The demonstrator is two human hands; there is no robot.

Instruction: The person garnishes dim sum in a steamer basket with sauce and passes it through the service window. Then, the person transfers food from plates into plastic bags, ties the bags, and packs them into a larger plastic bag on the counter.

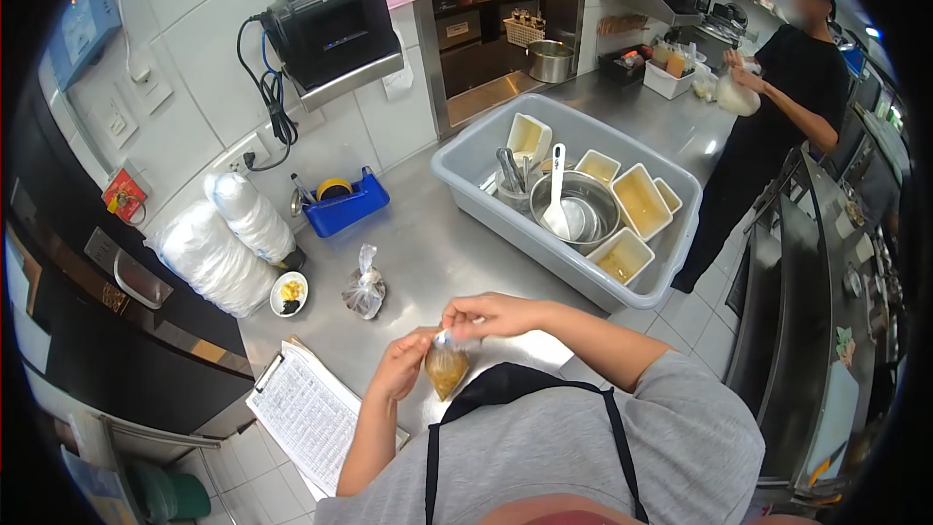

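Close to my body, a small clear plastic bag with yellow-brown food in it hangs by its gathered neck. My left hand pinches the neck from the left side. On the other side, the closed fingers of my right hand grip the top of the same bag, where a bit of white and blue shows. A second knotted bag with dark contents lies on the steel counter beyond my left hand. Left of it sits a small white bowl with yellow and black bits.
A grey tub holds a steel pot, a white ladle and several cream containers. Left are a blue tape dispenser, plastic-wrapped stacks and a clipboard. A person in black stands at right holding a bag.
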